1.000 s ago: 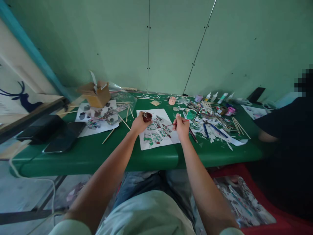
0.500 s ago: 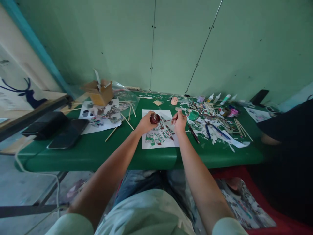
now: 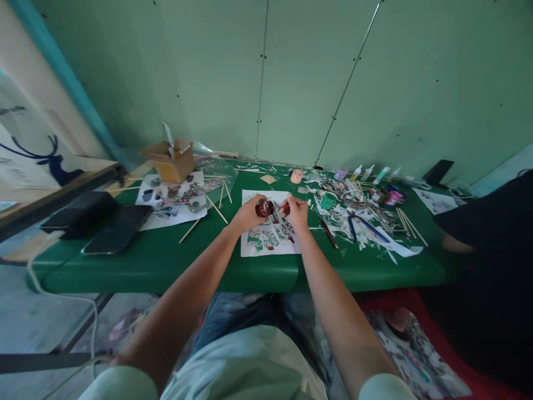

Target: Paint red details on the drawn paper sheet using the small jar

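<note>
In my left hand is a small glass jar with dark red contents, tilted with its mouth toward the right. My right hand is closed around a thin reddish stick, which looks like a paintbrush; its tip is near the jar's mouth, too small to make out clearly. Both hands are over a white sheet of paper bearing cut pieces patterned in green, red and white. A dark pen-like tool lies just right of the sheet.
To the right are a green paint pot, blue-handled pliers, paper scraps and small bottles. At left lie wooden sticks, a cardboard box, and a black phone. Another person's dark sleeve is at far right.
My right hand has moved left toward the jar, bringing the brush tip to its mouth. The jar has shifted very slightly.
</note>
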Available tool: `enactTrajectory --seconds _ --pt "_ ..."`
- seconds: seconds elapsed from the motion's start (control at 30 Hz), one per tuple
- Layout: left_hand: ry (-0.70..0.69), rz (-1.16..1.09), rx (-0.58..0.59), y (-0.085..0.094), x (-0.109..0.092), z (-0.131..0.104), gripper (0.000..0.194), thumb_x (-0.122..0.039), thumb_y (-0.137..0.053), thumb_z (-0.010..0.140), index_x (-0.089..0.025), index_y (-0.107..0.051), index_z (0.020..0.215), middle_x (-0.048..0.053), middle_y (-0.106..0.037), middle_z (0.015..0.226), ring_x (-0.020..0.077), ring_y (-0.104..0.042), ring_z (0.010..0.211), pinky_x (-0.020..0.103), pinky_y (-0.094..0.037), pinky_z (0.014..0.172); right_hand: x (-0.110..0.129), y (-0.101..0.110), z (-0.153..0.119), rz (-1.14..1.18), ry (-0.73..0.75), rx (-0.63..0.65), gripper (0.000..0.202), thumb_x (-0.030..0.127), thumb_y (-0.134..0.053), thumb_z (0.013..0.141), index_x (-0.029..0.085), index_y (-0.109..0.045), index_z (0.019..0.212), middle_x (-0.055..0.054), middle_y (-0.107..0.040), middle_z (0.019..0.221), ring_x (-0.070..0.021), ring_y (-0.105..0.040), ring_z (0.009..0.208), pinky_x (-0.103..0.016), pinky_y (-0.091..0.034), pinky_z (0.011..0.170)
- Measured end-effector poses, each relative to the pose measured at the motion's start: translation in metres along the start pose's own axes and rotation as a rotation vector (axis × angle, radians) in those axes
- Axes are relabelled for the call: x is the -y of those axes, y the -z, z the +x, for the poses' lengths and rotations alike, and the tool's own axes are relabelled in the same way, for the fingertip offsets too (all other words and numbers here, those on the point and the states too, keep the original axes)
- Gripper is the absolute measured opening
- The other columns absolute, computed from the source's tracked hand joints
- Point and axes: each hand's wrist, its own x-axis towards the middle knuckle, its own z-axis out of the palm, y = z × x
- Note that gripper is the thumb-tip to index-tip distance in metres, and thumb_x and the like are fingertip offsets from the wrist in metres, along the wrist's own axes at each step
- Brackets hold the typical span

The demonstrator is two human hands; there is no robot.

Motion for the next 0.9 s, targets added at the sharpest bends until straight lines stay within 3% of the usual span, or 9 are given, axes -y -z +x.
enactTrajectory --seconds 0.27,0.4,0.63,0.9 --pt "0.047 0.007 0.025 0.0018 -0.0030 -0.0006 0.057 -0.024 -0.066 0.057 -0.023 -0.045 0.109 0.004 -0.060 0.102 0.0227 -0.059 0.091 0.033 -0.045 0.078 0.0002 0.0026 -0.0002 -0.045 -0.003 -0.014 0.048 0.060 -0.052 0.073 0.016 -0.057 0.055 0.001 -0.054 0.041 -0.0058 -0.042 0.030 -0.018 -0.033 0.031" --pt "0.047 0.011 0.024 0.0032 -0.0063 -0.0016 0.057 -0.023 -0.065 0.058 -0.022 -0.045 0.111 0.004 -0.060 0.103 0.0228 -0.059 0.093 0.033 -0.045 0.079 0.0006 0.0021 -0.0008 -0.059 -0.015 0.037 0.045 0.057 -0.055 0.073 0.016 -0.058 0.056 0.001 -0.055 0.042 -0.0058 -0.043 0.030 -0.018 -0.033 0.031" --pt "0.062 0.013 0.021 0.0027 -0.0053 -0.0016 0.056 -0.023 -0.066 0.057 -0.022 -0.045 0.110 0.004 -0.061 0.102 0.0218 -0.059 0.091 0.031 -0.044 0.077 0.0029 0.0038 0.0024 0.042 -0.010 -0.107 0.047 0.057 -0.054 0.073 0.017 -0.055 0.050 0.002 -0.051 0.038 -0.0058 -0.041 0.028 -0.019 -0.031 0.030" --pt "0.033 0.019 0.006 0.0018 -0.0019 -0.0006 0.056 -0.024 -0.066 0.057 -0.022 -0.045 0.109 0.003 -0.060 0.101 0.0205 -0.058 0.089 0.029 -0.044 0.075 0.0048 0.0018 -0.0008 -0.004 -0.001 -0.063 0.046 0.056 -0.056 0.072 0.016 -0.056 0.049 0.002 -0.051 0.038 -0.0053 -0.041 0.030 -0.018 -0.031 0.032"
